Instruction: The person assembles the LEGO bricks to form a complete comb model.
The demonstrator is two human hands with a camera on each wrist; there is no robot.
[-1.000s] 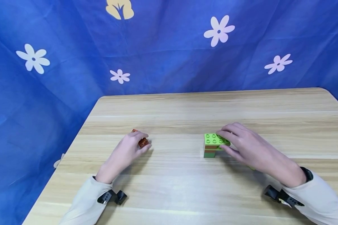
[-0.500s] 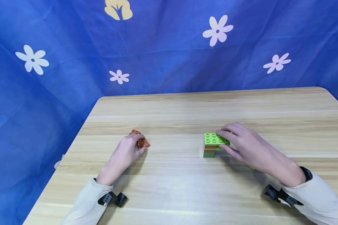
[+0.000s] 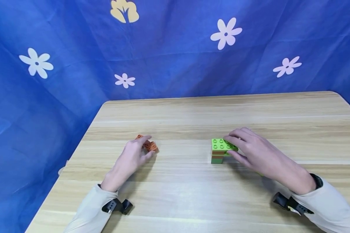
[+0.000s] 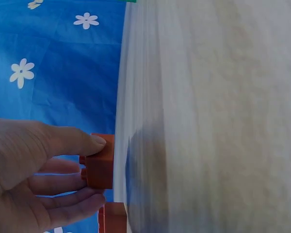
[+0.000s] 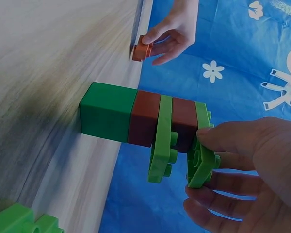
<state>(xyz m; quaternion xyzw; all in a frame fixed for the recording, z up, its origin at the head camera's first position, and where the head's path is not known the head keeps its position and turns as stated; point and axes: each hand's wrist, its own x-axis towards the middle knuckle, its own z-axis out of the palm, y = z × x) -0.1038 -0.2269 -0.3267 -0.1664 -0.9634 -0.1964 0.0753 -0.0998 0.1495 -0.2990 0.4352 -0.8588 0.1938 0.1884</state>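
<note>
My left hand (image 3: pixel 129 157) pinches a reddish-orange toy building brick (image 4: pixel 101 162) between thumb and fingers, at the left of the table. A second reddish-orange brick (image 4: pixel 115 218) is just beyond, partly cut off in the left wrist view. With thumb and fingers, my right hand (image 3: pixel 255 152) holds the overhanging end of the light green top plate (image 5: pixel 203 165) on an upright stack. Below that plate come a brown brick (image 5: pixel 184 116), another light green plate (image 5: pixel 160 150), a brown brick (image 5: pixel 144 116) and a dark green base brick (image 5: pixel 109 111).
Light green bricks (image 5: pixel 17 221) lie on the wooden table (image 3: pixel 180 194), mostly hidden under my right forearm in the head view. A blue flowered cloth (image 3: pixel 169 48) hangs behind the table and along its left side. Both wrists carry black cameras.
My left hand shifts slightly, and the brick in it turns and moves a little to the right, showing more past the fingers. My right hand and the stack stay in place.
</note>
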